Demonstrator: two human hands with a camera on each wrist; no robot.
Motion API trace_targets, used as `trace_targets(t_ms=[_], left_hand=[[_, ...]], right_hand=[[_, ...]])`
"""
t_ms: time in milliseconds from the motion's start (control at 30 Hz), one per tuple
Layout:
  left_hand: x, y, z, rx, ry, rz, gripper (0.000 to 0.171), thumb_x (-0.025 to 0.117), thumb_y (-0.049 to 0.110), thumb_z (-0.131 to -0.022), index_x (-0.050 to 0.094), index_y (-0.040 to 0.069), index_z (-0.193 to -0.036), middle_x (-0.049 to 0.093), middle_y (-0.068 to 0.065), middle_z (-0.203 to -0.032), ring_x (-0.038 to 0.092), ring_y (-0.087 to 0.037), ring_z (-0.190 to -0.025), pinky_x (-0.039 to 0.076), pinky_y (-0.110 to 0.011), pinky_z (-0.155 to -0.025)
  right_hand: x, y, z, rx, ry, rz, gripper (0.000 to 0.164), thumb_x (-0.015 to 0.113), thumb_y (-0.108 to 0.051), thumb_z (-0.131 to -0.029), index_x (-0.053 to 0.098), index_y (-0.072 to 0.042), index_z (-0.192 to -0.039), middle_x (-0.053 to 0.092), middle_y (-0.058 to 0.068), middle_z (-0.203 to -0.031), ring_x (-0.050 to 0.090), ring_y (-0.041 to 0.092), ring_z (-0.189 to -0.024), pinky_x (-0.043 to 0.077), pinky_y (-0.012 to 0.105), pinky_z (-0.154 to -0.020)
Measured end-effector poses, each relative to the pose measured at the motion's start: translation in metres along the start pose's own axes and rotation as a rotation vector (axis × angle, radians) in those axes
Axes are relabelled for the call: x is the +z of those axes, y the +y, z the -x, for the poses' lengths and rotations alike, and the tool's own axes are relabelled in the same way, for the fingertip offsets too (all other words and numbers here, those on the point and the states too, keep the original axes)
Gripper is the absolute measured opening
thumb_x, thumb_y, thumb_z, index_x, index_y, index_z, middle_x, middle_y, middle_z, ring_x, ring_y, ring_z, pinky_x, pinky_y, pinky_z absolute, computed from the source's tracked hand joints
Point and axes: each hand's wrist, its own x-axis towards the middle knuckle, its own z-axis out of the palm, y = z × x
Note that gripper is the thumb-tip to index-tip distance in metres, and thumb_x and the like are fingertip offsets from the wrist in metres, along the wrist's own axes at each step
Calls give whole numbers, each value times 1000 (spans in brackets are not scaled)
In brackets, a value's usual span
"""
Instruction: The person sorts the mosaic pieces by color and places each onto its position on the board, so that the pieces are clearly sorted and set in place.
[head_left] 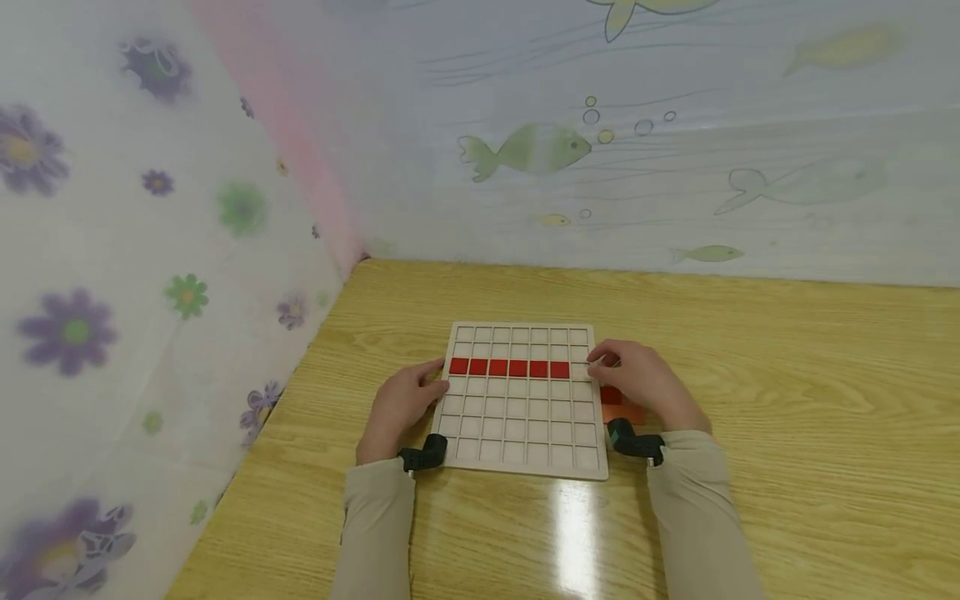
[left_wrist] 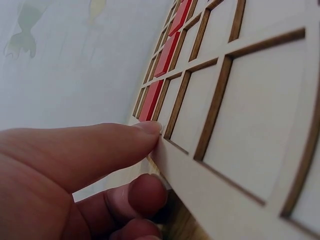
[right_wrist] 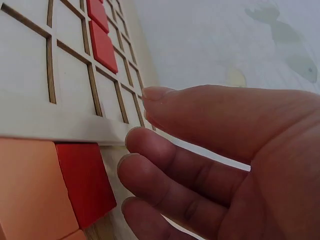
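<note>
A pale wooden grid board (head_left: 517,476) lies on the table. Six red square tiles (head_left: 518,367) line its third row from the far edge, leaving that row's right-end cell bare. My left hand (head_left: 399,408) holds the board's left edge, its thumb (left_wrist: 135,134) on the rim by the end tile and its fingers bent beside it. My right hand (head_left: 637,379) reaches over the right edge, thumb (right_wrist: 165,95) and index tip close together near the bare cell. No tile shows between them; the other fingers are loosely bent.
Beside the board's right edge, partly under my right hand, lie a dark red tile (head_left: 611,396) and orange tiles (head_left: 622,412). A flower-patterned wall (head_left: 150,250) stands at the left, and a fish-patterned wall (head_left: 637,192) behind the wood-grain table (head_left: 825,433).
</note>
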Motion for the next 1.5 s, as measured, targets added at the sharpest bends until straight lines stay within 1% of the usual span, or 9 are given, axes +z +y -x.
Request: trace_targets(t_ms=[233, 433, 633, 767, 967, 1067, 1167, 1333, 1500], left_hand=[[0, 0, -2, 10, -6, -8, 45, 56, 35, -87, 48, 27, -130, 49, -1, -66, 41, -17, -54, 33, -28, -52], [1, -1, -2, 3, -7, -6, 45, 57, 35, -86, 48, 28, -130, 50, 0, -67, 42, -16, -54, 33, -28, -52], [1, -2, -3, 12, -3, -9, 45, 56, 36, -86, 48, 28, -130, 49, -1, -66, 41, -16, -54, 32, -28, -52], [1, -2, -3, 8, -2, -14, 45, 56, 36, -86, 48, 29, -130, 49, -1, -66, 41, -16, -54, 32, -28, -52], [2, -3, -2, 10, -2, -19, 44, 56, 36, -87, 48, 28, -130, 50, -1, -67, 42, -16, -55, 33, -28, -52], [2, -3, -2, 17, 5, -22, 44, 56, 35, -86, 49, 28, -129, 51, 0, -69, 43, -16, -58, 33, -28, -54], [2, -3, -2, 15, 9, -23, 44, 57, 35, -86, 50, 28, -129, 51, 0, -70, 44, -16, -59, 34, -28, -55], [1, -1, -2, 6, 6, -24, 44, 57, 36, -86, 49, 28, -129, 50, 0, -69, 43, -17, -56, 33, -28, -53], [1, -1, -1, 5, 10, -26, 44, 57, 36, -86, 49, 28, -129, 51, 0, -71, 44, -16, -59, 34, -28, -55]], right_hand=[[-4, 5, 2, 36, -5, -11, 21, 58, -25, -85, 61, -10, -99, 58, 6, -95, 50, 21, -84, 40, 37, -73], [-9, 8, 8, 57, -52, -39, 23, 60, -26, -85, 61, -9, -101, 58, 5, -94, 50, 20, -84, 39, 36, -75], [-12, 10, 12, 35, -101, -54, 26, 61, -25, -84, 62, -8, -104, 57, 4, -93, 49, 19, -82, 38, 34, -73], [-11, 10, 13, 21, -142, -41, 26, 63, -21, -82, 61, -7, -103, 56, 4, -91, 49, 19, -81, 38, 33, -71], [-10, 8, 14, 41, -191, -49, 26, 66, -13, -79, 59, -6, -102, 56, 7, -95, 52, 20, -83, 41, 34, -73], [-10, 7, 15, 43, -194, -64, 21, 65, -9, -78, 60, -6, -98, 57, 6, -93, 52, 20, -80, 41, 34, -72], [-11, 5, 16, 30, -188, -52, 16, 65, -7, -78, 61, -7, -94, 57, 5, -89, 52, 19, -78, 40, 33, -72], [-12, 1, 17, 9, -183, -26, 15, 65, -5, -76, 60, -6, -90, 56, 4, -85, 50, 18, -77, 38, 33, -71], [-12, -1, 17, 4, -181, -39, 13, 65, -4, -76, 58, -6, -86, 55, 4, -82, 48, 18, -75, 38, 32, -69]])
